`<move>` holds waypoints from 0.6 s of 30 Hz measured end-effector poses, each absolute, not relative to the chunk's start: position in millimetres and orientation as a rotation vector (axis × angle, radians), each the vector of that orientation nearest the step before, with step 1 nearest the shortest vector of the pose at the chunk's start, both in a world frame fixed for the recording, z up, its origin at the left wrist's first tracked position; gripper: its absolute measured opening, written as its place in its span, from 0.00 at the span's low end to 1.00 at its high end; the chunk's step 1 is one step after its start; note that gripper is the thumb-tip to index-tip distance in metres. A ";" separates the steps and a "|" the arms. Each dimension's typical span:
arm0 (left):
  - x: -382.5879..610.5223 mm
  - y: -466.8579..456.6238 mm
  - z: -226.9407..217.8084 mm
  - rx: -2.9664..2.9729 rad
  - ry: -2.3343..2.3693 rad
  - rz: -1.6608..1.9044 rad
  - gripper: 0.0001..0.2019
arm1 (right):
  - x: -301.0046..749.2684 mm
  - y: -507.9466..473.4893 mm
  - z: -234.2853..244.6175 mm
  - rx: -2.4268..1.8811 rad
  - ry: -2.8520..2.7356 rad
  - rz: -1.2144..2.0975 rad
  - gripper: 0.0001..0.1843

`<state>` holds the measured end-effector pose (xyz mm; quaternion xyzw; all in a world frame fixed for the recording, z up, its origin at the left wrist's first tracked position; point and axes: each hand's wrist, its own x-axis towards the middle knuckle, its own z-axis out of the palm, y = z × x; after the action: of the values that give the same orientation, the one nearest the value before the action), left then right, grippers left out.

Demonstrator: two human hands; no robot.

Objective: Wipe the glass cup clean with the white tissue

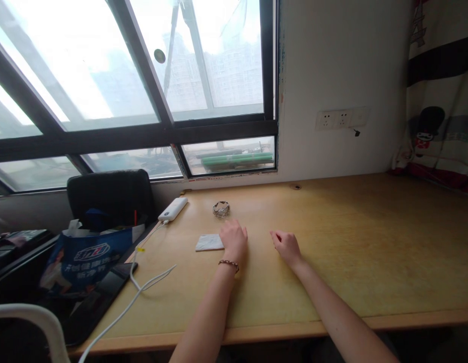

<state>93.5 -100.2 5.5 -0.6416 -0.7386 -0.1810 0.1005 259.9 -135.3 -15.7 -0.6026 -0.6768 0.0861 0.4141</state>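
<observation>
Head camera view: a yellowish wooden table [370,242] is spreading across the lower half, its right side darkening into shadow. Behind it, a dark-framed window [222,128] is letting in pale daylight, and a plain white wall [343,55] is carrying a white socket panel [339,119]. A patterned red, black and cream curtain [438,103] is hanging at the far right. Left of the table, a black chair back [111,189] is standing behind a blue printed bag [92,259]. Near the table's left edge, a white oblong power bank [174,208] is lying with a white cable [142,289] attached.

A flat white rectangular packet [209,242] is lying just left of the left hand [234,239], which is covering its right end; whether those fingers are pinching it, I cannot tell. Beyond that hand, a round silver openwork ring [221,209] is sitting. The right hand [287,246] is resting apart, fingers curling inward.
</observation>
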 end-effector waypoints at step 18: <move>131.6 -105.5 -27.9 -2.843 -1.677 -1.225 0.08 | 268.6 -115.2 -30.8 -1.410 -1.060 0.735 0.09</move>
<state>131.6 -105.5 -27.9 -0.7931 -0.4677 -0.3416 -0.1884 268.6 -115.2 -30.8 -0.6024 -0.4531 0.3141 0.5772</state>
